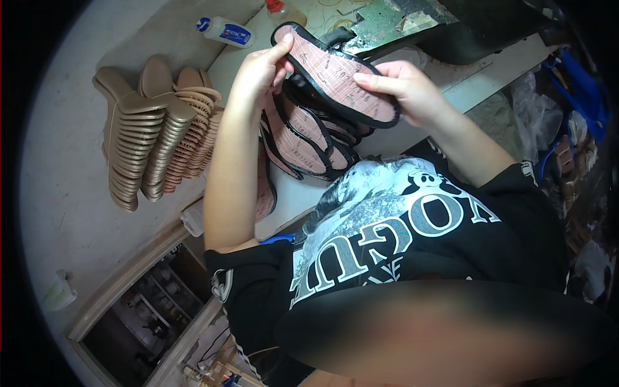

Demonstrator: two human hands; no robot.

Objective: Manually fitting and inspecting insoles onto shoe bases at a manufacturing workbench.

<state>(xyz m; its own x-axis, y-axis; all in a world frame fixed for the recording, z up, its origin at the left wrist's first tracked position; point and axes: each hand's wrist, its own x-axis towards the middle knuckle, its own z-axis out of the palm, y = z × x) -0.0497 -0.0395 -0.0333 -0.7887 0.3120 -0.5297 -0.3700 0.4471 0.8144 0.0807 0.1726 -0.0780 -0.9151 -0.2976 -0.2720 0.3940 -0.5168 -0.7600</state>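
Observation:
Between both hands I hold a shoe insole [332, 71], its pink patterned face turned up and a black edge folded round its rim. My left hand [264, 68] grips the far-left end, the thumb lying on the pink face. At the opposite, wider end, my right hand [409, 93] pinches the rim with its thumb on top and the fingers hidden underneath. Below it, several similar black-edged insoles [306, 138] lie in an overlapping pile on the white table, partly covered by the held one.
To the left, long stacks of gold-coloured insoles [135, 155] and pinkish ones [193, 135] lean at the wall. A white and blue bottle [224, 32] and a red-capped bottle [284, 13] stand at the back, near a green work board [393, 26]. Plastic bags [535, 116] hang at right.

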